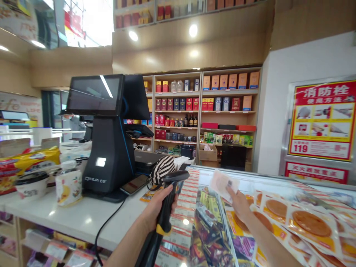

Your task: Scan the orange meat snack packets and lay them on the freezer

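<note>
My left hand (pixel 156 208) is wrapped round the grip of a black handheld barcode scanner (pixel 167 212) with a yellow accent. The scanner is upright, with its head above my fingers. Over the glass display case, my right hand (pixel 238 203) pinches a small pale packet (pixel 221 184) that bears a dark square patch. The packet is blurred, so its kind does not show. It is to the right of the scanner head, apart from it. Below my right hand lie flat packs with round brown slices (pixel 311 223) and colourful wrapped snacks (pixel 210 237).
A black point-of-sale terminal (pixel 108 155) stands on the white counter (pixel 91 218). Near it are a phone (pixel 135 184), a striped cloth item (pixel 163 168), a bottle (pixel 68 185), a lidded cup (pixel 31 186) and snack bags (pixel 39 160). A black cable (pixel 101 226) crosses the counter edge. Stocked shelves (pixel 178 92) line the back wall.
</note>
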### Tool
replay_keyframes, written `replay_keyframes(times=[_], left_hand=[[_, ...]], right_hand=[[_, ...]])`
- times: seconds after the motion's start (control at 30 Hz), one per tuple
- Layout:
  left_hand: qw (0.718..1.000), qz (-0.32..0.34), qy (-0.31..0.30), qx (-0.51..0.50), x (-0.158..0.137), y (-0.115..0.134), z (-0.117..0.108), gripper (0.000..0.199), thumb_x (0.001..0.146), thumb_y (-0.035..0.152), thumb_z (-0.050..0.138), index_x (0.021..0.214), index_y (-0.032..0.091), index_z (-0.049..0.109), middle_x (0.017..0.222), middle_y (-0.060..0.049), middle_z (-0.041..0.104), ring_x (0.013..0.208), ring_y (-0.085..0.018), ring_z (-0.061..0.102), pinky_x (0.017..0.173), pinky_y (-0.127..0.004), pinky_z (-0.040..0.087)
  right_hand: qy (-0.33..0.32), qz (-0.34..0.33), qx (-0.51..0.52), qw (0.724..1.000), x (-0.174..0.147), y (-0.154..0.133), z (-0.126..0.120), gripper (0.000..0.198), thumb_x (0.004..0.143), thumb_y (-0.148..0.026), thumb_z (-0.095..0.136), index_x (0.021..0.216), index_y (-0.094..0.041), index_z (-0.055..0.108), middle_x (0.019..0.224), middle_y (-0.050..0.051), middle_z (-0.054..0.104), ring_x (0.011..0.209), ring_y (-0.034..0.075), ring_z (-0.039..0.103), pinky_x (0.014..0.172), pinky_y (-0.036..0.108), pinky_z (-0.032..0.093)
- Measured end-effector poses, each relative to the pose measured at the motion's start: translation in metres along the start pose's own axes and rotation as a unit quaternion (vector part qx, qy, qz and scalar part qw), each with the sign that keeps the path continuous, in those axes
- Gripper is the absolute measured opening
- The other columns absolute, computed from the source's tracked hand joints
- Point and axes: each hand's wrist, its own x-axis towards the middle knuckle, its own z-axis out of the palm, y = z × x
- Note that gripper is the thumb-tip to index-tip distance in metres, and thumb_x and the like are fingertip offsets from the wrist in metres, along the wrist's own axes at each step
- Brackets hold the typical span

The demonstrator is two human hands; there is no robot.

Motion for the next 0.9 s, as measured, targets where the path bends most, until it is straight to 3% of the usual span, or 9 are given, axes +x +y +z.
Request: replay_keyframes(times=[0.1, 0.17, 0.3, 0.47, 0.6, 0.73, 0.9], left_hand=[[1.000, -0.027, -0.007, -0.013, -0.027, -0.008, -0.002, 0.038, 0.069, 0.049, 0.047, 0.079, 0.013, 0.052, 0.052, 0.002, 0.048, 0.039, -0.005, 0.040, 0.040, -0.018, 0.031], [0.999, -0.038, 0.006, 0.001, -0.040, -0.015, -0.001, 0.039, 0.068, 0.051, 0.046, 0.076, 0.013, 0.052, 0.049, 0.002, 0.047, 0.037, -0.006, 0.039, 0.039, -0.018, 0.030], [0.999, -0.011, 0.037, 0.033, -0.053, -0.019, 0.002, 0.036, 0.067, 0.049, 0.049, 0.070, 0.013, 0.050, 0.048, 0.003, 0.047, 0.036, -0.005, 0.039, 0.038, -0.018, 0.031], [0.998, 0.021, 0.027, 0.050, -0.065, -0.010, 0.000, 0.033, 0.066, 0.047, 0.052, 0.073, 0.015, 0.047, 0.051, 0.002, 0.049, 0.038, -0.006, 0.041, 0.039, -0.018, 0.031], [0.997, 0.021, 0.000, 0.076, -0.074, -0.005, -0.004, 0.031, 0.067, 0.045, 0.052, 0.074, 0.015, 0.048, 0.052, 0.002, 0.051, 0.038, -0.005, 0.042, 0.040, -0.018, 0.030], [0.993, 0.026, -0.027, 0.108, -0.068, -0.004, -0.006, 0.030, 0.067, 0.043, 0.053, 0.070, 0.014, 0.047, 0.049, 0.003, 0.048, 0.037, -0.005, 0.040, 0.039, -0.017, 0.029], [0.995, 0.015, 0.004, 0.101, -0.043, -0.011, -0.005, 0.031, 0.065, 0.044, 0.054, 0.067, 0.014, 0.045, 0.046, 0.004, 0.046, 0.034, -0.005, 0.039, 0.036, -0.017, 0.028]], right_hand=[[-0.007, 0.017, 0.144, 0.989, -0.017, -0.011, 0.003, 0.043, 0.074, -0.036, 0.029, 0.107, -0.014, 0.045, 0.089, 0.009, 0.064, 0.073, 0.021, 0.060, 0.058, 0.032, 0.047], [-0.043, 0.032, 0.171, 0.984, -0.026, -0.018, 0.009, 0.041, 0.070, -0.032, 0.033, 0.106, -0.014, 0.045, 0.088, 0.009, 0.064, 0.073, 0.021, 0.060, 0.057, 0.032, 0.048], [-0.105, 0.039, 0.084, 0.990, -0.035, -0.033, 0.017, 0.036, 0.065, -0.026, 0.036, 0.099, -0.018, 0.047, 0.089, 0.006, 0.063, 0.073, 0.019, 0.060, 0.052, 0.027, 0.047], [-0.096, 0.016, -0.027, 0.995, -0.028, -0.044, 0.002, 0.023, 0.058, -0.024, 0.046, 0.078, -0.016, 0.053, 0.061, 0.003, 0.060, 0.052, 0.018, 0.055, 0.043, 0.025, 0.039], [-0.093, -0.009, -0.097, 0.991, -0.024, -0.049, -0.010, 0.015, 0.050, -0.016, 0.053, 0.065, -0.018, 0.054, 0.051, -0.002, 0.056, 0.052, 0.015, 0.052, 0.046, 0.022, 0.034], [-0.118, -0.024, -0.118, 0.986, -0.031, -0.053, -0.004, 0.010, 0.046, -0.016, 0.057, 0.055, -0.018, 0.058, 0.044, -0.003, 0.054, 0.052, 0.015, 0.052, 0.047, 0.022, 0.032], [-0.100, -0.025, -0.083, 0.991, -0.039, -0.050, 0.007, 0.009, 0.053, -0.025, 0.056, 0.057, -0.018, 0.061, 0.053, -0.001, 0.061, 0.060, 0.018, 0.057, 0.053, 0.023, 0.038]])
